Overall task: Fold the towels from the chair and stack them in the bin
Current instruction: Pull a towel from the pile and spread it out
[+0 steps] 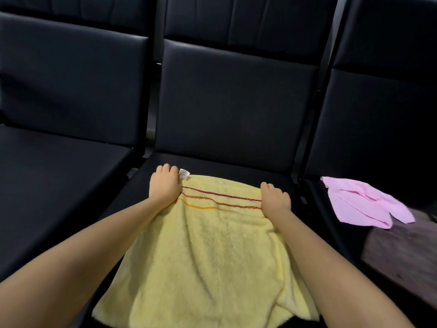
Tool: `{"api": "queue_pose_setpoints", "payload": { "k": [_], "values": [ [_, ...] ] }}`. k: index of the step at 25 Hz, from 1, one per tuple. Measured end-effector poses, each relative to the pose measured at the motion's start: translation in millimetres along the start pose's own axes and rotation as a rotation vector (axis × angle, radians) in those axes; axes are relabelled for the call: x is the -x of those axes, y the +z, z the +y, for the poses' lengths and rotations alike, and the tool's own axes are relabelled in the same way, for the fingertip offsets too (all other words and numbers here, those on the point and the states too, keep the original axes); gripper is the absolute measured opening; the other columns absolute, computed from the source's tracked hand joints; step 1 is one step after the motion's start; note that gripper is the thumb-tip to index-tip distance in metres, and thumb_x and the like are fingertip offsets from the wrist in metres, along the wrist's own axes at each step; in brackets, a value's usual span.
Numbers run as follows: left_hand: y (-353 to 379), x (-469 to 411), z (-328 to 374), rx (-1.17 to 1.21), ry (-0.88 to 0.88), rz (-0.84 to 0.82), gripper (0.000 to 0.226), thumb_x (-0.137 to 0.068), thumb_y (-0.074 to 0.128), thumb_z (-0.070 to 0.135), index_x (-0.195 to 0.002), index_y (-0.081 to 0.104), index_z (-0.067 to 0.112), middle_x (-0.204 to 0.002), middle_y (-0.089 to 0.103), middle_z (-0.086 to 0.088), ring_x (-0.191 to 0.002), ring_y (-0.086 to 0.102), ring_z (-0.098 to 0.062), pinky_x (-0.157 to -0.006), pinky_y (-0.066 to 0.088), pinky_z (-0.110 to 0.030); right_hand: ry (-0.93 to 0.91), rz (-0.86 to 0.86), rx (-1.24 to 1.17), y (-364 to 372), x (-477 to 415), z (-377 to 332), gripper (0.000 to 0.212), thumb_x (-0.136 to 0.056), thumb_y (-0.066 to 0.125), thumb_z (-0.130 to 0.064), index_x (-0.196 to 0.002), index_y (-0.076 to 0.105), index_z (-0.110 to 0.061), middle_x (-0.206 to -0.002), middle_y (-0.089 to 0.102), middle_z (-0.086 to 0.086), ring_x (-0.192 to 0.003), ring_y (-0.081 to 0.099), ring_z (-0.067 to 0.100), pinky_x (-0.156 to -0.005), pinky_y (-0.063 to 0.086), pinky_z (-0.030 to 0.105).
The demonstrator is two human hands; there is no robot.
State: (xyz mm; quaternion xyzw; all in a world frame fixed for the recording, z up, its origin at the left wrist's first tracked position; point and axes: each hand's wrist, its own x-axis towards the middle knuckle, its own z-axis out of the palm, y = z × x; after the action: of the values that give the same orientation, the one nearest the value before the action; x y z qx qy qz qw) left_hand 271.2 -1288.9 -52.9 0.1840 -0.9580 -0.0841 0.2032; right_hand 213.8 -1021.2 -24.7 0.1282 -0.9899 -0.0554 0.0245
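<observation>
Towel: yellow towel on chair seat, trailing toward me from my grips.
Grips: left grip and right grip curled, pinching its far corners.
Method: I should lift both corners level, then fold toward me.

yellow towel: one
pink cloth: one
black chairs: three in the near row
hands: two, left hand, right hand
towel stripes: three
white tag: one
</observation>
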Motion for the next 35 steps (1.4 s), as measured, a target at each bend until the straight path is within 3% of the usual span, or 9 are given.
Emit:
{"api": "queue_pose_setpoints", "payload": {
  "k": [7,13,17,22,26,29,31,33,35],
  "values": [
    [-11,21,0,0.093,-0.023,-0.077,0.019,-0.095,0.042,0.02,-0.112,0.048,0.014,-0.121,0.054,-0.004,-0.124,0.033,-0.028,-0.1,0.021,-0.041,-0.146,0.093,0.269,-16,31,10,0.04,-0.087,0.054,-0.01,-0.125,0.044,-0.017,-0.123,0.053,-0.001,-0.13,0.031,0.022,-0.111,0.016,0.042],
    [-65,15,-15,0.168,0.153,-0.244,0.03,-0.086,0.065,0.032,-0.111,0.065,0.016,-0.102,0.069,-0.001,-0.093,0.063,-0.021,-0.079,0.051,-0.035,-0.136,0.15,-0.041,-76,51,45,0.013,-0.096,0.04,-0.018,-0.1,0.051,-0.023,-0.095,0.065,-0.001,-0.093,0.055,0.022,-0.089,0.028,0.032],
    [-123,-9,-6,0.169,0.23,-0.266,0.023,-0.094,0.055,0.021,-0.106,0.071,0.01,-0.106,0.069,-0.006,-0.095,0.063,-0.021,-0.078,0.051,-0.03,-0.12,0.191,-0.003,-115,47,49,0.024,-0.098,0.04,-0.023,-0.104,0.063,-0.021,-0.104,0.064,0.0,-0.1,0.058,0.023,-0.078,0.035,0.032],
    [-175,-16,10,-0.055,0.133,-0.254,0.018,-0.087,0.059,0.024,-0.098,0.072,0.025,-0.098,0.068,0.006,-0.089,0.061,-0.016,-0.069,0.051,-0.027,-0.095,0.255,0.126,-136,54,49,0.029,-0.095,0.045,-0.017,-0.108,0.067,-0.031,-0.111,0.055,-0.001,-0.103,0.054,0.021,-0.078,0.04,0.031],
    [-186,-17,29,0.07,-0.082,-0.27,0.007,-0.084,0.058,0.014,-0.079,0.063,0.013,-0.08,0.061,-0.002,-0.068,0.057,-0.017,-0.058,0.048,-0.027,0.25,0.121,-0.328,-147,41,40,0.024,-0.084,0.053,-0.008,-0.098,0.07,-0.018,-0.101,0.067,0.005,-0.087,0.063,0.024,-0.064,0.048,0.029],
    [-192,-20,40,0.203,-0.146,-0.322,0.012,-0.09,0.055,0.011,-0.08,0.054,0.005,-0.075,0.055,-0.006,-0.061,0.053,-0.016,-0.053,0.044,-0.022,0.405,0.185,-0.735,-155,33,38,0.02,-0.084,0.053,-0.001,-0.095,0.069,-0.005,-0.093,0.069,0.012,-0.081,0.067,0.025,-0.066,0.056,0.03],
    [-200,-28,43,0.498,-0.182,-0.177,0.011,-0.091,0.05,0.007,-0.096,0.057,0.001,-0.095,0.061,-0.014,-0.078,0.061,-0.025,-0.061,0.049,-0.028,0.391,0.318,-0.946,-164,27,38,0.022,-0.088,0.052,-0.002,-0.098,0.071,-0.005,-0.101,0.068,0.013,-0.091,0.066,0.026,-0.074,0.055,0.03],
    [-214,-36,46,0.655,-0.109,0.146,0.021,-0.094,0.045,0.009,-0.109,0.057,0.001,-0.111,0.059,-0.016,-0.097,0.057,-0.027,-0.074,0.044,-0.029,0.323,0.524,-1.041,-187,26,36,0.022,-0.091,0.05,-0.004,-0.098,0.07,-0.007,-0.115,0.062,0.013,-0.1,0.061,0.026,-0.08,0.048,0.026],
    [-231,-38,49,0.716,0.038,0.403,0.019,-0.096,0.042,0.005,-0.108,0.056,0.0,-0.111,0.057,-0.014,-0.096,0.051,-0.019,-0.079,0.037,-0.021,0.24,0.703,-1.05,-216,33,36,0.022,-0.095,0.046,-0.005,-0.102,0.067,-0.005,-0.124,0.05,0.012,-0.104,0.054,0.022,-0.086,0.038,0.018]
  ]
}}
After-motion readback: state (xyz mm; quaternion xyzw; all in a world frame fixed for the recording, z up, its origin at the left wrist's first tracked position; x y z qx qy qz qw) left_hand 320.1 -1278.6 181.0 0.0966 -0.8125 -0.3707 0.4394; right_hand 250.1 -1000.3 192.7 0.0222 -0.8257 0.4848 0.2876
